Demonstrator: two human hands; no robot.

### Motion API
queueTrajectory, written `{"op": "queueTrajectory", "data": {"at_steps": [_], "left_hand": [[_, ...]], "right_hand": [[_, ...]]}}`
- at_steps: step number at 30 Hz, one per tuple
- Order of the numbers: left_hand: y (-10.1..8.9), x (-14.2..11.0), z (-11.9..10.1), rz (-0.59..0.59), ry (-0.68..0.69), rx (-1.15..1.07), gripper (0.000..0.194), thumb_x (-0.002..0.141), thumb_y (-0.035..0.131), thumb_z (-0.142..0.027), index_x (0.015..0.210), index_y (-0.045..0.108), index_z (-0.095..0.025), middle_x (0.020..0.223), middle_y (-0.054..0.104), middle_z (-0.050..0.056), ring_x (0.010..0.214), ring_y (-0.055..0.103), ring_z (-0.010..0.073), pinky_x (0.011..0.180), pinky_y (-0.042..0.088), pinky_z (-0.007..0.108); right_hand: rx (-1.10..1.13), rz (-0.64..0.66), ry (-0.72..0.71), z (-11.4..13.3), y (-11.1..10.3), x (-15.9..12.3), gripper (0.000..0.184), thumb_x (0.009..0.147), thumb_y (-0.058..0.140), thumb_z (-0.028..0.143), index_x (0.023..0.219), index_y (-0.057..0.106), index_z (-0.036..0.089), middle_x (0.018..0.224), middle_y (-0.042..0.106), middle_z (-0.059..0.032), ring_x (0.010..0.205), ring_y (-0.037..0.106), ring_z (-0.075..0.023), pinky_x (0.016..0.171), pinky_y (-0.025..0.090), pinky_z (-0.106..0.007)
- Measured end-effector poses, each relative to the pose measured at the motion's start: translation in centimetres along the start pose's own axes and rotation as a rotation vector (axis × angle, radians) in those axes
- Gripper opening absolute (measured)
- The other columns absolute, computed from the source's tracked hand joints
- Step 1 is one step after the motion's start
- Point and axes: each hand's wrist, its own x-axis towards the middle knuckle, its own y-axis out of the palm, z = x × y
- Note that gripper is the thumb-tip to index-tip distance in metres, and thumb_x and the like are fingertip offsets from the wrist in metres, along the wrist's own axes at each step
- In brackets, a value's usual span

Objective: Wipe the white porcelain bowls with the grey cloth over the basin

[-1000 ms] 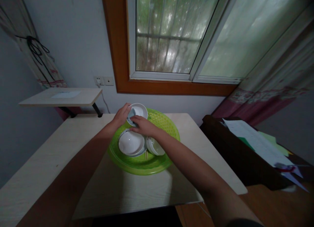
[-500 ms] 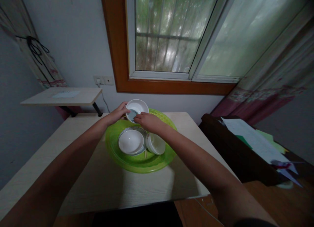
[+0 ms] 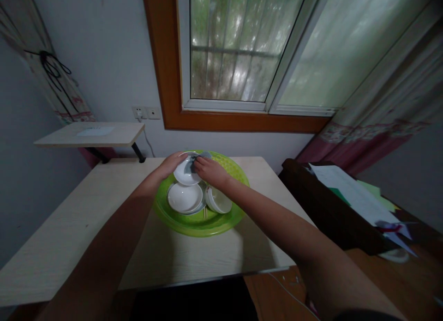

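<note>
My left hand grips the rim of a white bowl, which is tilted over the far left of a green basin. In my right hand is a grey-blue cloth, pressed against the bowl's inside and rim. Both hands are closed, with some fingertips hidden. Just below the held bowl, another white bowl rests in the basin on a plate that is partly covered. To its right, a white bowl lies tipped on its side. Chopsticks show between them.
The basin stands on a pale wooden table. A small raised shelf with a paper is at the back left, near a wall socket. To the right, a dark brown piece of furniture holds papers.
The held bowl has come lower and nearer, tilting more toward me. My right hand and the cloth have shifted from inside the bowl to its right rim.
</note>
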Motion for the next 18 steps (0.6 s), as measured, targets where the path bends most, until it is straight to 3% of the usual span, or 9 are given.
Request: {"op": "queueTrajectory", "data": {"at_steps": [2,5,9,11,13,15,18], "left_hand": [[0.0,0.1,0.6,-0.025,-0.02,-0.03,0.04,0.089,0.049,-0.053,0.091,0.068,-0.018,0.096,0.074,0.008,0.089,0.066,0.0221,0.089,0.054,0.039],[0.0,0.1,1.4,-0.154,-0.075,-0.106,0.048,0.091,0.046,-0.059,0.103,0.066,-0.017,0.106,0.073,0.009,0.098,0.065,0.0223,0.094,0.052,0.039],[0.1,0.0,2.1,-0.248,-0.055,-0.103,0.049,0.092,0.044,-0.06,0.109,0.063,-0.018,0.111,0.07,0.009,0.105,0.063,0.0233,0.099,0.05,0.039],[0.0,-0.1,2.2,-0.269,-0.035,-0.066,0.047,0.093,0.044,-0.058,0.108,0.063,-0.018,0.113,0.069,0.009,0.107,0.062,0.0237,0.101,0.048,0.039],[-0.1,-0.2,2.2,-0.282,-0.023,-0.022,0.044,0.093,0.044,-0.057,0.105,0.062,-0.018,0.111,0.069,0.009,0.108,0.062,0.0235,0.103,0.047,0.039],[-0.2,-0.2,2.3,-0.292,-0.023,0.015,0.042,0.094,0.043,-0.056,0.102,0.061,-0.019,0.108,0.068,0.008,0.106,0.061,0.0227,0.103,0.046,0.037],[-0.2,-0.3,2.5,-0.298,-0.033,0.056,0.042,0.095,0.041,-0.057,0.099,0.061,-0.02,0.105,0.067,0.008,0.103,0.061,0.0219,0.1,0.047,0.036]], "right_hand": [[0.038,-0.004,0.101,0.5,-0.2,0.5,0.03,0.099,0.046,0.008,0.113,0.072,0.01,0.122,0.065,-0.0197,0.122,0.052,-0.0316,0.105,0.046,-0.047],[0.055,0.017,0.228,1.6,-0.7,1.2,0.031,0.098,0.044,0.009,0.113,0.072,0.008,0.122,0.064,-0.0225,0.122,0.051,-0.0348,0.098,0.05,-0.048],[0.137,0.042,0.361,3.3,-0.4,2.5,0.028,0.098,0.048,0.012,0.113,0.072,0.009,0.121,0.064,-0.0231,0.12,0.055,-0.0351,0.092,0.053,-0.045],[0.251,0.043,0.33,3.7,0.4,3.3,0.028,0.096,0.062,0.024,0.117,0.071,0.009,0.125,0.064,-0.0223,0.118,0.059,-0.0331,0.1,0.051,-0.046],[0.42,-0.003,0.28,3.6,1.3,4.0,0.044,0.091,0.071,0.029,0.129,0.066,0.008,0.133,0.062,-0.0206,0.121,0.06,-0.0296,0.108,0.046,-0.044],[0.605,-0.054,0.228,3.3,2.2,4.5,0.053,0.092,0.072,0.031,0.138,0.06,0.007,0.138,0.062,-0.0195,0.128,0.058,-0.0257,0.111,0.044,-0.038],[0.737,-0.137,0.184,2.6,2.9,4.4,0.044,0.1,0.061,0.035,0.136,0.062,0.011,0.141,0.062,-0.0174,0.132,0.057,-0.0224,0.113,0.043,-0.037]]}}
